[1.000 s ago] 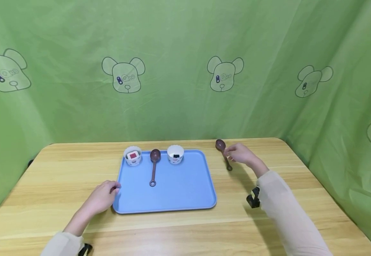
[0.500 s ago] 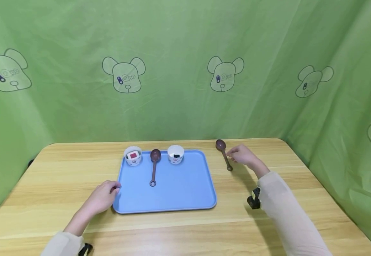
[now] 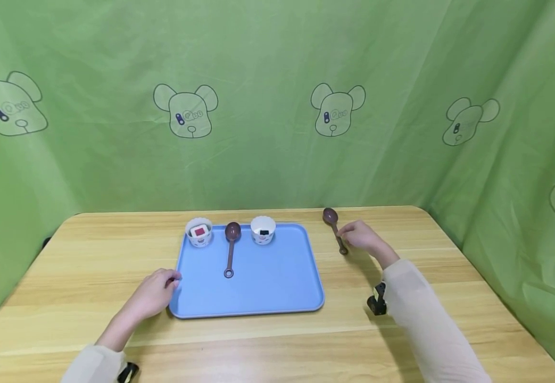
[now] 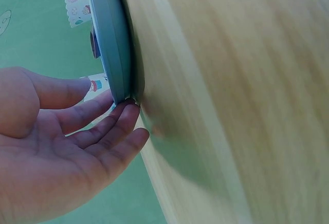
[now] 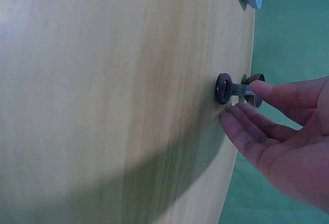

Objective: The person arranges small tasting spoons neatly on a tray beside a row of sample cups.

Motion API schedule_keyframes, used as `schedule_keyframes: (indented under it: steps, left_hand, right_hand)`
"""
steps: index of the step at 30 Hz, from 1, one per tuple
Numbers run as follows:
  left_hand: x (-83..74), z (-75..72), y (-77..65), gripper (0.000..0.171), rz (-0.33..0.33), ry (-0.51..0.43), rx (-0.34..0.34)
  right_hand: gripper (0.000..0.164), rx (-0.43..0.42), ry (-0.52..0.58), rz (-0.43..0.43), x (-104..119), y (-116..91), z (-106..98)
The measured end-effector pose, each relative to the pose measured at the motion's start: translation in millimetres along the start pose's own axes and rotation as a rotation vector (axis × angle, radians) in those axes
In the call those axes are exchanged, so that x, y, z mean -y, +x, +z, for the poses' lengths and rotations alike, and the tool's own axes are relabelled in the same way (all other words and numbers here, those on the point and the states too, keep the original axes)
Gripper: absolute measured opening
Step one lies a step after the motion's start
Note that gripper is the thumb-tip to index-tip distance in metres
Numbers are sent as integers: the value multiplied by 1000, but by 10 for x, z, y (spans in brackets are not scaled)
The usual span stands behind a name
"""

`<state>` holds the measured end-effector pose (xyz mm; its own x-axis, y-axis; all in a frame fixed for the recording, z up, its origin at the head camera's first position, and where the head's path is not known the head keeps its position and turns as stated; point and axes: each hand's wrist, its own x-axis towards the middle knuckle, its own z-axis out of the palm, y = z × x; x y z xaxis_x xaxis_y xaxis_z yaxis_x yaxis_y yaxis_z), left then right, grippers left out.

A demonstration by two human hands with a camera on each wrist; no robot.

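In the head view my left hand (image 3: 151, 293) holds the left rim of the blue tray (image 3: 277, 287). The left wrist view shows its thumb on the tray's upper side, with lower fingertips (image 4: 132, 108) at the underside of the edge. My right hand (image 3: 361, 236) is at a brown spoon (image 3: 331, 217), which lies on the table right of the tray. In the right wrist view the thumb overlaps the spoon's handle (image 5: 239, 89); the other fingers extend to the table beside it. A second brown spoon (image 3: 232, 234) lies on the tray.
One patterned paper cup (image 3: 199, 240) at the tray's back left holds a white-and-red piece. Another cup (image 3: 263, 238) holds a piece with a black patch. The wooden table (image 3: 258, 346) ends at a green curtain (image 3: 258, 170).
My right hand drew slightly right of the spoon's handle, then came back to it, a little lower. The spoon stays where it lay. My left hand and the tray keep their places.
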<state>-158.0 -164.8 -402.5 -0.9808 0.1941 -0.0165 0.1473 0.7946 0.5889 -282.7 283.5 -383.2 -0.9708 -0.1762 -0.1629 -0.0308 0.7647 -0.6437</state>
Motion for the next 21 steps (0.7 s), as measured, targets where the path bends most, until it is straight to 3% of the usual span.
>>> schedule_keyframes:
  steps: [21]
  left_hand:
    - [-2,-7,-3,24,-10,3,9]
  right_hand:
    - [31,-34,-12,14,5,76,82]
